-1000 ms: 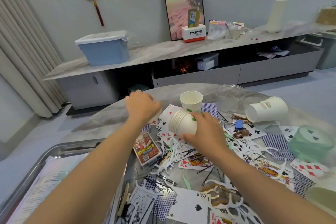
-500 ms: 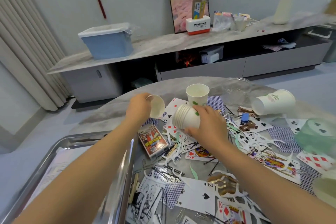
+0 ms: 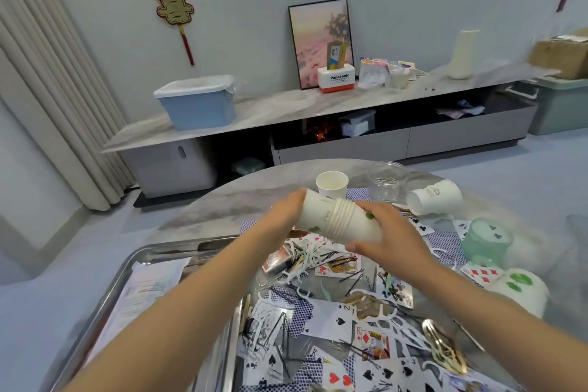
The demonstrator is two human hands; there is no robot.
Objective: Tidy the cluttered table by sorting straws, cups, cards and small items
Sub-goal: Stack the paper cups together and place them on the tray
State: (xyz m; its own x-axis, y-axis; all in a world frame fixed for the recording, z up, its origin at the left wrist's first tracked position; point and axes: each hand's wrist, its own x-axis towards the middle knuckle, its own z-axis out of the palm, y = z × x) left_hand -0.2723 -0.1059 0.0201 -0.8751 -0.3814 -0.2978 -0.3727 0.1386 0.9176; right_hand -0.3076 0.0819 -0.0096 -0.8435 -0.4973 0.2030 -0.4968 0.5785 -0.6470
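card box [image 3: 277, 259] half hidden, blurred

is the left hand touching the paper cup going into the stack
Touching. In the head view the left hand wraps the paper cup at its base, pushing it into the cup stack the right hand grips.

1 cup stack [image 3: 342, 222], 3 loose paper cups [image 3: 332, 183], 1 tray [image 3: 152, 256].

Two bare forearms, left hand [image 3: 283, 216] & right hand [image 3: 394, 235], no sleeves/jewellery (wrists uncovered)
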